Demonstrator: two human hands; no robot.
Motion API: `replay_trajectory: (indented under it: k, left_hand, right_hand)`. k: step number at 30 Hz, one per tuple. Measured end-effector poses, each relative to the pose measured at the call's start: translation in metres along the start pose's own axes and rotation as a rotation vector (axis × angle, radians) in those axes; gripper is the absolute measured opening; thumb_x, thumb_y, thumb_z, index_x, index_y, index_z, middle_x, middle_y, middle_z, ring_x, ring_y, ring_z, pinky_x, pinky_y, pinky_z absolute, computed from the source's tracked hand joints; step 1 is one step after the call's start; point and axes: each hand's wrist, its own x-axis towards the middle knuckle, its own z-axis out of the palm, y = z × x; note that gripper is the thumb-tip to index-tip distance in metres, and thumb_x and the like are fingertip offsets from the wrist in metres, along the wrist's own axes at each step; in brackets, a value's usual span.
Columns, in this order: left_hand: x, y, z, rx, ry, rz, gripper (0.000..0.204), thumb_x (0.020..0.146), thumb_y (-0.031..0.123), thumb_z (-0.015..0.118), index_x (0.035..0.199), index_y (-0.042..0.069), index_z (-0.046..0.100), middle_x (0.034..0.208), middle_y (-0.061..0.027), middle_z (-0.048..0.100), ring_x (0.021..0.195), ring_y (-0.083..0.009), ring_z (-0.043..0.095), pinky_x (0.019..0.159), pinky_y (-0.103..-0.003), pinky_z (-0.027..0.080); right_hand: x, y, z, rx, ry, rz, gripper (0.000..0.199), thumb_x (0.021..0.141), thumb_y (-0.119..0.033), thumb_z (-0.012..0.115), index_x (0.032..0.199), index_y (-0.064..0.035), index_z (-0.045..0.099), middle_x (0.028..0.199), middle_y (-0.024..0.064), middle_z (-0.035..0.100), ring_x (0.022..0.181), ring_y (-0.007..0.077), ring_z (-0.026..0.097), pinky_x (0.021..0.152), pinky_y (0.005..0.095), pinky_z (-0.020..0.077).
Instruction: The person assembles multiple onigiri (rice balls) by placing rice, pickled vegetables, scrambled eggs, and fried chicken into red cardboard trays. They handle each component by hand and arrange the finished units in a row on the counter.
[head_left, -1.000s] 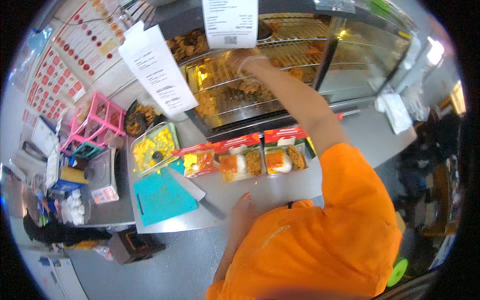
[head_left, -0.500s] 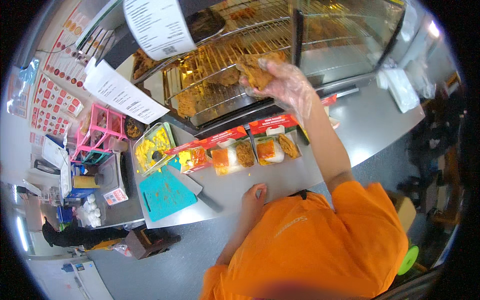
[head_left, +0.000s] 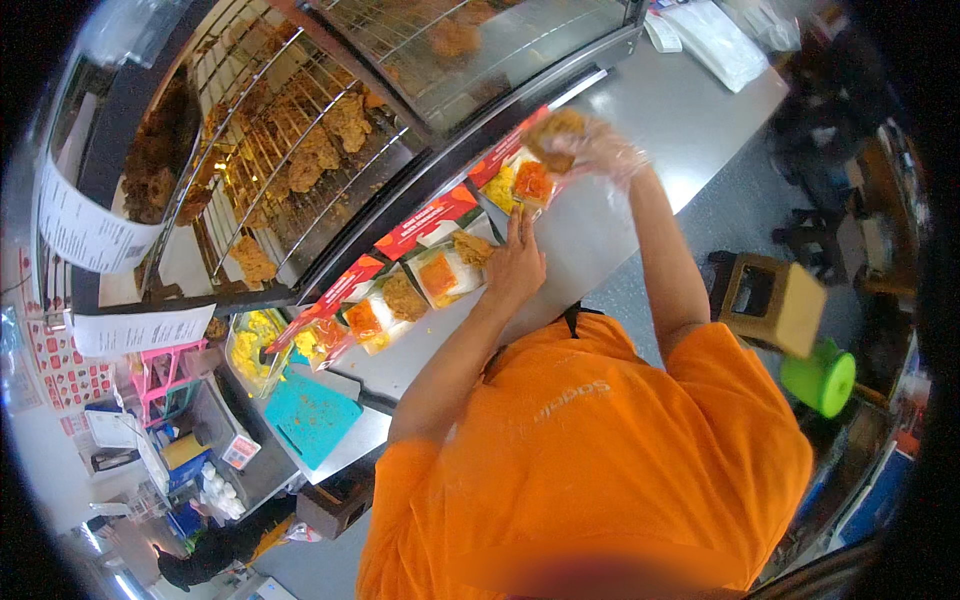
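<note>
My right hand (head_left: 607,156), in a clear plastic glove, grips a piece of fried chicken (head_left: 552,140). It hangs over the far-right red-and-white takeaway box, which holds yellow egg (head_left: 499,190) and sauce-topped rice (head_left: 533,182). Bare, my left hand (head_left: 516,262) stretches its fingers to the near edge of that same box, apparently touching it. Along the counter to the left stand more such boxes. Two contain sauced white rice (head_left: 437,276) beside fried chicken (head_left: 403,297); the leftmost box shows egg (head_left: 306,343) and sauce.
Behind the boxes rises a glass warming cabinet (head_left: 425,135) with fried chicken on wire racks. Left are an egg tray (head_left: 240,350), a teal cutting board (head_left: 312,412) and a pink rack (head_left: 160,380). Receipts (head_left: 140,330) hang at the cabinet. White plastic bags (head_left: 715,42) lie far right.
My right hand has brought the fried chicken from the cabinet front down over the far-right box. My left hand has reached forward to that box. The view has turned and shifted right.
</note>
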Motion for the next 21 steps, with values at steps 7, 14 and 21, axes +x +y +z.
replay_trajectory:
  k: [7,14,21]
  left_hand:
    - [0.011,0.001,0.004,0.212,-0.253,-0.084,0.077,0.087,0.018,0.055,0.153,0.003,0.018,0.160,-0.0214,0.016,0.099,-0.0407,0.067,0.084,-0.051,0.055]
    - [0.000,0.000,-0.001,0.218,-0.330,-0.113,0.073,0.088,0.004,0.045,0.156,0.008,0.017,0.163,-0.0182,0.007,0.095,-0.0381,0.069,0.079,-0.052,0.056]
    - [-0.004,-0.014,0.015,0.143,-0.227,-0.058,0.074,0.088,0.006,0.046,0.156,0.012,0.018,0.163,-0.0169,0.006,0.095,-0.0385,0.069,0.077,-0.053,0.056]
  right_hand:
    - [0.046,0.105,-0.008,0.383,0.054,-0.024,0.051,0.087,0.003,0.068,0.133,0.0007,0.046,0.127,0.0148,0.059,0.114,0.0294,0.061,0.090,0.0414,0.0598]
    - [0.050,0.142,-0.035,0.043,0.074,-0.065,0.063,0.087,-0.015,0.073,0.142,-0.0052,0.045,0.119,0.0073,0.066,0.108,0.0186,0.062,0.089,0.0343,0.0549]
    - [0.048,0.120,-0.021,-0.024,0.199,-0.032,0.055,0.083,-0.011,0.076,0.132,-0.0061,0.051,0.122,0.0130,0.064,0.104,0.0230,0.066,0.080,0.0389,0.0598]
